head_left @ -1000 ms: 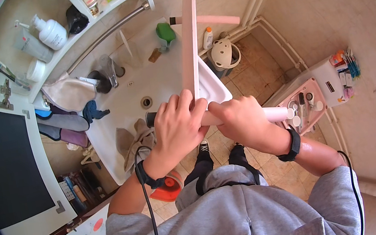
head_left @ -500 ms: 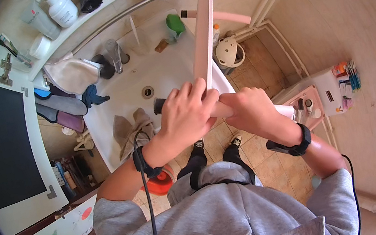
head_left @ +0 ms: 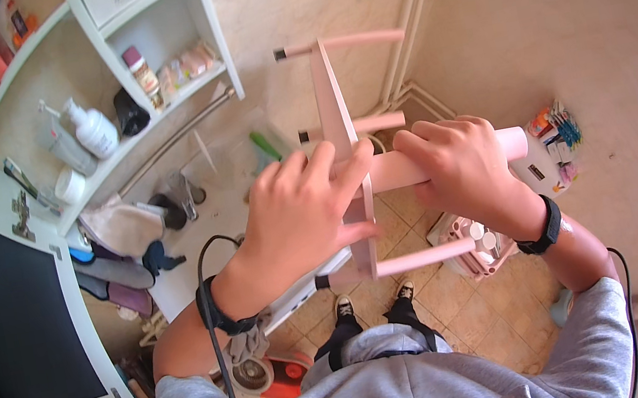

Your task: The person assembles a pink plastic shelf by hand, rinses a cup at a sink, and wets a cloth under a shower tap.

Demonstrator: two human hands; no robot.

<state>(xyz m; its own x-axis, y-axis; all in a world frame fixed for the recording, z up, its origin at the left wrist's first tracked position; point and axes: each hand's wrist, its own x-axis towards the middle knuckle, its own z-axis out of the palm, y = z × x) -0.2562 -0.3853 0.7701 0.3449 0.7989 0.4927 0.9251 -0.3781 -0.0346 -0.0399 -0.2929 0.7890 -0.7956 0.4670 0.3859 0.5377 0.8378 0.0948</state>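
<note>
Both grips are closed on a pink stool [head_left: 345, 152] held sideways at chest height: the left hand [head_left: 301, 215] clasps its seat, the right hand [head_left: 461, 167] wraps one leg [head_left: 415, 166]. All four legs appear attached; this one's tightness is unclear.

A: Scene evenly and warmly lit; the beige wall [head_left: 558, 15] is rendered bright, with no hard glare recorded. The light source itself is not seen.

B: Shadows noted as soft only, under the left hand [head_left: 300, 210] and along the white shelf [head_left: 152, 109]. Strong fisheye bending is observed toward the rim, where a black vignette closes the corners.

A: Centre is held sharp; slight softness is seen at the edges, and the dark panel [head_left: 13, 334] at left is underexposed.
</note>
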